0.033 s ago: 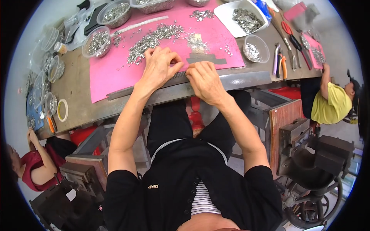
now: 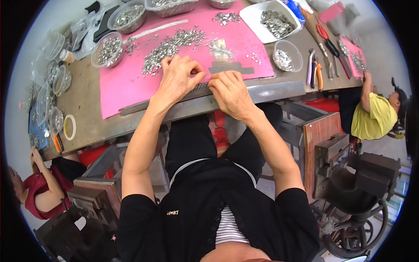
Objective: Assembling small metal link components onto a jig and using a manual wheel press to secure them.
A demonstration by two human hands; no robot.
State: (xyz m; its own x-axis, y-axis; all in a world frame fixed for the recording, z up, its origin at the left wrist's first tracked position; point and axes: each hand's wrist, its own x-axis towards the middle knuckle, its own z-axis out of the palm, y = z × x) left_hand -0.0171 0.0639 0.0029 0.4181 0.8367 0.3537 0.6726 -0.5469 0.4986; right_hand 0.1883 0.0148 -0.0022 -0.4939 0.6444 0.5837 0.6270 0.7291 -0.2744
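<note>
Over the front edge of a pink sheet (image 2: pixel 118 85), both of my hands are close together. My left hand (image 2: pixel 179 78) is closed, thumb and fingers pinched together. My right hand (image 2: pixel 229 92) is curled in a pinch too, its fingertips pointing down. What either pinch holds is too small or hidden. Beneath and between the fingertips lies a dark, dotted metal strip (image 2: pixel 201 86), along a long grey metal bar (image 2: pixel 275 91) at the table edge. Just beyond my right hand is a flat dark grey strip (image 2: pixel 242 70). Small shiny metal pieces (image 2: pixel 168 49) are heaped beyond my left hand.
Plastic tubs (image 2: pixel 108 50) of metal pieces stand far left, a white tray (image 2: pixel 257 22) and round tub (image 2: pixel 299 56) right. Pliers (image 2: pixel 311 67) and red-handled scissors (image 2: pixel 323 32) lie at right. A tape roll (image 2: pixel 70 127) lies left. Two other people sit at either side.
</note>
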